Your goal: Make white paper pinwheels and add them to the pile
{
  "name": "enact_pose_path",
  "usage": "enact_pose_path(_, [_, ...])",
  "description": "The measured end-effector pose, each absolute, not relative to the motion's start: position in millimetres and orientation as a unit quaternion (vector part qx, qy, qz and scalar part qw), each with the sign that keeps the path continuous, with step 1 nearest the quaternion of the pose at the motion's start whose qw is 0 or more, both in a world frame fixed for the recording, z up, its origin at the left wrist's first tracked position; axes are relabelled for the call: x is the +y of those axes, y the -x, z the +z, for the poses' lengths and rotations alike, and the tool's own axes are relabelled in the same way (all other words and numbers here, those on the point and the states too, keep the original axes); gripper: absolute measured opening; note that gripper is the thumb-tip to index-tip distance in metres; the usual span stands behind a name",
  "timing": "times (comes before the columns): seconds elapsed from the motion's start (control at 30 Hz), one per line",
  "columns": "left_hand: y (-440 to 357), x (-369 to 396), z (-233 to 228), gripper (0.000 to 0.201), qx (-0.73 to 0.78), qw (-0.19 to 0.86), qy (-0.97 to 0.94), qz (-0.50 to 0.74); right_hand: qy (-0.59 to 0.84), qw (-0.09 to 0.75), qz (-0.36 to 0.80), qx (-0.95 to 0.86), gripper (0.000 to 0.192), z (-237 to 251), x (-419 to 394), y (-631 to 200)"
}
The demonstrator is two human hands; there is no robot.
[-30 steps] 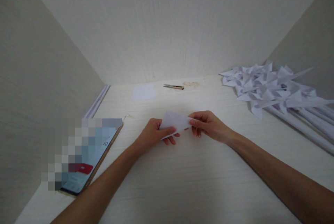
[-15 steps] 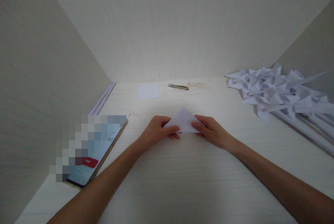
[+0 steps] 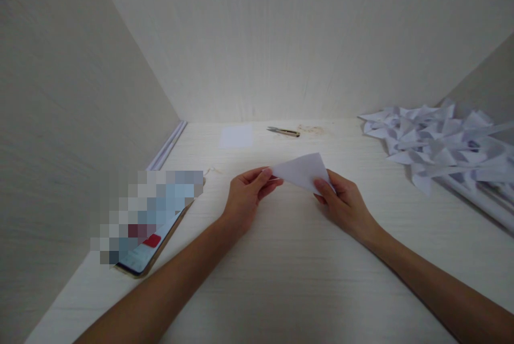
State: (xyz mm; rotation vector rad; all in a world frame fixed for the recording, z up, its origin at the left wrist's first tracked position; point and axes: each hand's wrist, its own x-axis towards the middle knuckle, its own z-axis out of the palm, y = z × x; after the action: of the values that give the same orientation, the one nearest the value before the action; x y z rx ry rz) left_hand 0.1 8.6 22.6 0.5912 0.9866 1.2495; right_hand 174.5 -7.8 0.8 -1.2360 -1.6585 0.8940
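The left hand [image 3: 247,194] pinches the left corner of the folded paper [image 3: 302,170]; the right hand [image 3: 344,206] grips its lower right edge, holding it just above the desk [image 3: 281,280]. Align edges flush before creasing. Left of the paper lies a phone [image 3: 155,237]; beyond it, scissors [image 3: 283,131]; far right, pinwheels [image 3: 437,143].

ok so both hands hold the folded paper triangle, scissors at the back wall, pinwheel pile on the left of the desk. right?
Not quite. The head view shows the pinwheel pile on the right of the desk, not the left. The rest stands: the left hand and right hand hold the folded paper triangle, and the scissors lie by the back wall.
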Motion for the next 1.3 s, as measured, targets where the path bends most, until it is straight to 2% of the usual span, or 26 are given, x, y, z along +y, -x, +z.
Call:
enact_pose_path(0.83, [0, 4, 33, 0.010, 0.435, 0.694, -0.229, 0.526, 0.509, 0.407, 0.284, -0.703, 0.031, 6, -12, -174])
enact_pose_path(1.3, [1, 4, 31, 0.010, 0.432, 0.695, -0.235, 0.524, 0.509, 0.406, 0.281, -0.705, 0.031, 7, -12, -175])
